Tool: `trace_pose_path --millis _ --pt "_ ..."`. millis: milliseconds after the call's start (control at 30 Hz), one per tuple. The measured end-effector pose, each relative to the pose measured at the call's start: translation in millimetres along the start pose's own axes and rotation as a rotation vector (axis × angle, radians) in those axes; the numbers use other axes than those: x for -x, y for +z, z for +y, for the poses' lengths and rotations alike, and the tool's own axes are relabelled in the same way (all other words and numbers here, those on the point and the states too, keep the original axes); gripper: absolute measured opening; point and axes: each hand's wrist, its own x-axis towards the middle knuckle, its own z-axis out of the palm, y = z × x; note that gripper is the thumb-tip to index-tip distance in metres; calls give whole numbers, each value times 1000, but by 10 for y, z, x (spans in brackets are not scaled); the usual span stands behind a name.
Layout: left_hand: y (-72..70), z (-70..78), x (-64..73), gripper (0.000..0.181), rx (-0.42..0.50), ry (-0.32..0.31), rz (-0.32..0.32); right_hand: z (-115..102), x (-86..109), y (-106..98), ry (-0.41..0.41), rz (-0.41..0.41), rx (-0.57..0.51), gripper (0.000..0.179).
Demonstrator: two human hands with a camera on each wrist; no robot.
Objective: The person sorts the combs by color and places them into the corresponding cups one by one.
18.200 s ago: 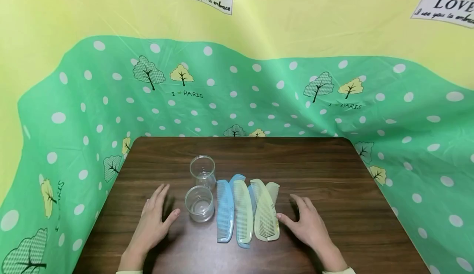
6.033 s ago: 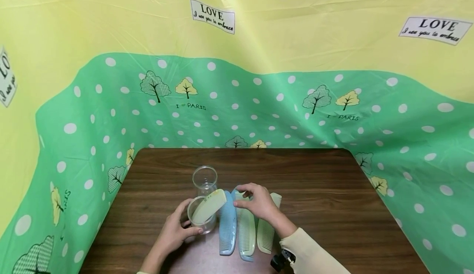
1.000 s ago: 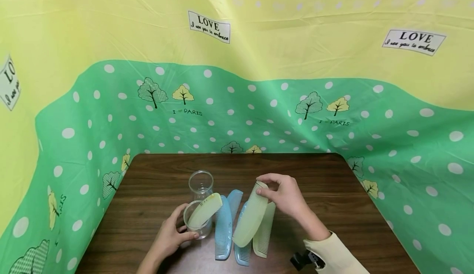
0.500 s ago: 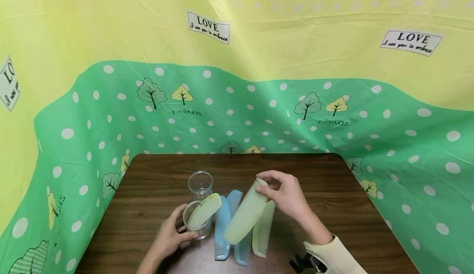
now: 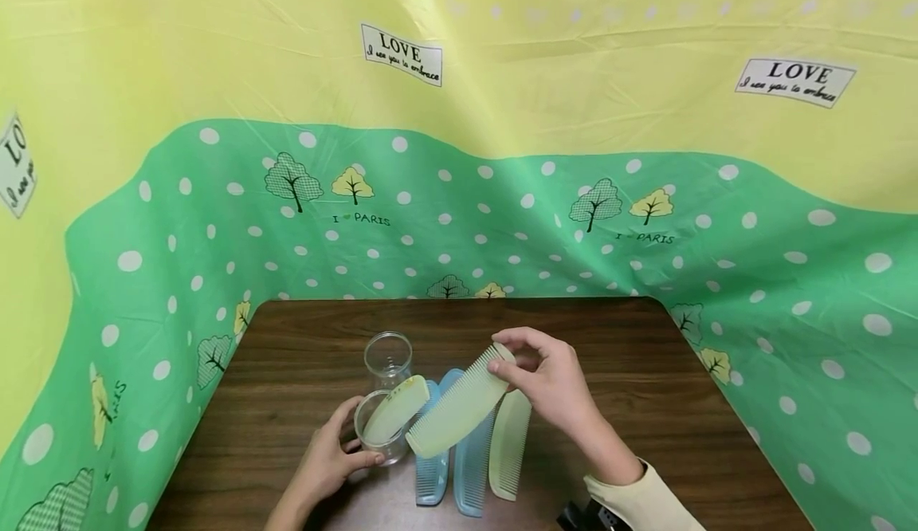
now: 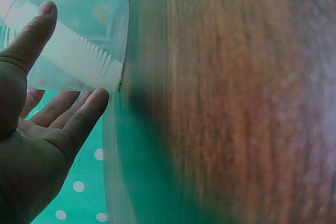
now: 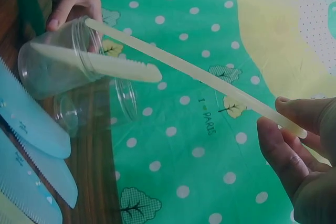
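Raised green comb [image 5: 462,410] held above the counter [image 5: 610,340], its lower end near the front jar [image 5: 393,454].
The raised green comb is pinched at its upper end by the right hand [image 5: 551,375]; the front jar, containing a tilted green comb [image 5: 400,408], is gripped by the half-curled left hand [image 5: 323,458]. The rear jar [image 5: 388,350], toward the far edge, is partly hidden. Blue combs [image 5: 470,475] are partly covered; a flat green comb [image 5: 510,447] lies nearer the right edge. The near edge is cut off.

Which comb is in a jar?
The pale comb leaning in the front jar that the left hand grips. The right hand pinches another pale comb; the third pale comb and the blue combs lie on the table.
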Motion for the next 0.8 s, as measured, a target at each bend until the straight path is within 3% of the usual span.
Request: trace_pose_path --millis 333,800 --pt "-11 1 2 91 -10 -11 1 -32 12 175 3 -4 -56 33" --pt "-10 -35 -24 94 -27 -1 8 -30 -45 436 -24 27 -4 35"
